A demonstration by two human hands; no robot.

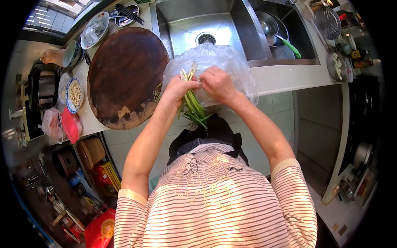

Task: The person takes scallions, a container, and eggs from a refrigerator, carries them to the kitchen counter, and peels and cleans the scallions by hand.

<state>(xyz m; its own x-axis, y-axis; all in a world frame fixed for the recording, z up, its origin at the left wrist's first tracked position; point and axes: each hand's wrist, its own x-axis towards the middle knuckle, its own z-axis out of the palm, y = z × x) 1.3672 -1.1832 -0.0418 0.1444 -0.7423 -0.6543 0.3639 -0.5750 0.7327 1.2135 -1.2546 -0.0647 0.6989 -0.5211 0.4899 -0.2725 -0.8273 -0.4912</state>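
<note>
A bunch of green onions (pixel 193 108) is held in my left hand (pixel 178 89), its pale ends pointing up and the green leaves hanging down past the counter edge. My right hand (pixel 220 84) is beside it with the fingers pinched together near the pale ends; what lies between the fingertips is too small to tell. Under and behind both hands a clear plastic bag (pixel 244 74) spreads over the counter edge and the front of the sink. A few thin strands show to the left of my left hand, next to the round wooden board.
A round dark wooden board (pixel 126 74) lies left. The steel sink (pixel 198 20) is ahead, with a green-handled pan (pixel 289 46) in its right basin. Bowls, including one of peanut-like pieces (pixel 74 96), a pink lid (pixel 71 125) and a cooker (pixel 43 87) stand far left.
</note>
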